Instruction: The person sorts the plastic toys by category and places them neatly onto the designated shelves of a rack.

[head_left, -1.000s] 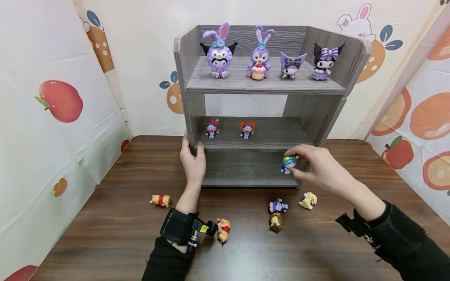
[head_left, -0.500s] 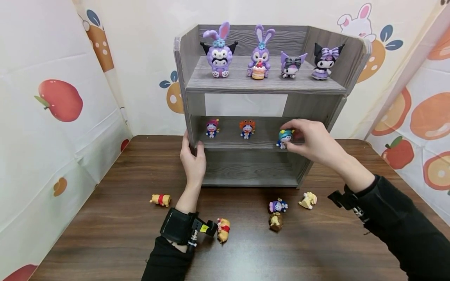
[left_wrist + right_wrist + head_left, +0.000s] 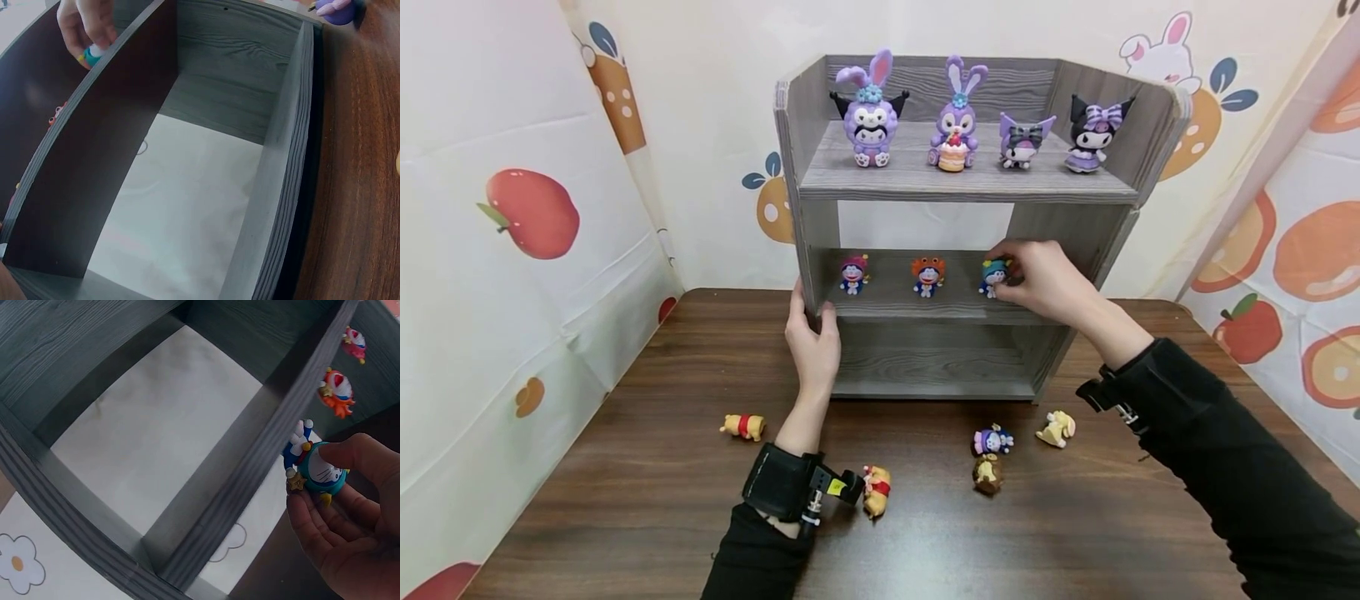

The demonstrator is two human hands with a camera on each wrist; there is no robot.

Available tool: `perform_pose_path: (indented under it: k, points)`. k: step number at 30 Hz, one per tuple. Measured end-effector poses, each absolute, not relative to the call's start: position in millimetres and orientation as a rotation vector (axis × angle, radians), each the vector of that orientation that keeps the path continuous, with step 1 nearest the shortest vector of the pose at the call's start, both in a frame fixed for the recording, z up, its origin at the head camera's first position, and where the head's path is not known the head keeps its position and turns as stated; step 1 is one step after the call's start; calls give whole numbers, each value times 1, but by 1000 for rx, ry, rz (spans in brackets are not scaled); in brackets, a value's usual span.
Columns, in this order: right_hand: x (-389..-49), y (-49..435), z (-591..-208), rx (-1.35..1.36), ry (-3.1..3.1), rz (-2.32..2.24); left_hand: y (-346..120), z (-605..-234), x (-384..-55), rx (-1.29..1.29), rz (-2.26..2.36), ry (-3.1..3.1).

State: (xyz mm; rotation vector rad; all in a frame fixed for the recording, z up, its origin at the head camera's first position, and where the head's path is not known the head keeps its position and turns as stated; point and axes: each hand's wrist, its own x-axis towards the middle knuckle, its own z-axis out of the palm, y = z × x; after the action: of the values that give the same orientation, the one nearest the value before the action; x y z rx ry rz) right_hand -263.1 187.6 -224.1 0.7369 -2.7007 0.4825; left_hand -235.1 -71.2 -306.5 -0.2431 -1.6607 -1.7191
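At the middle level of the grey wooden shelf (image 3: 925, 310), my right hand (image 3: 1049, 282) pinches a small blue figurine (image 3: 992, 278) with a teal hat. In the right wrist view the thumb presses the head of that figurine (image 3: 322, 472) and the fingers lie under it, close by the board's edge. To its left on the same board stand an orange-hatted figurine (image 3: 928, 278) and a pink-hatted figurine (image 3: 853, 275). My left hand (image 3: 814, 346) grips the shelf's left side panel, thumb at the front edge and fingers partly hidden behind.
Larger purple figurines, including a rabbit with a cake (image 3: 953, 133), stand on the top level. On the brown table (image 3: 647, 500) lie two yellow bear figurines (image 3: 877, 492), a purple-blue figurine (image 3: 993, 439), a brown figurine (image 3: 987, 474) and a cream figurine (image 3: 1057, 429).
My right hand has raised the teal-hatted figurine from in front of the bottom level to the middle level, then shifted it left and inward. The left hand has stayed at the panel.
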Motion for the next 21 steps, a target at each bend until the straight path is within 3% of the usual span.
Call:
perform_pose_path:
  k: [13,21]
  points:
    - [-271,185,-225,736,-2760,458,-71,-307,-236,-240,-1719,-1651]
    - [-272,185,-226,722,-2778,473,-75,-331,-260,-255,-1650,-1639]
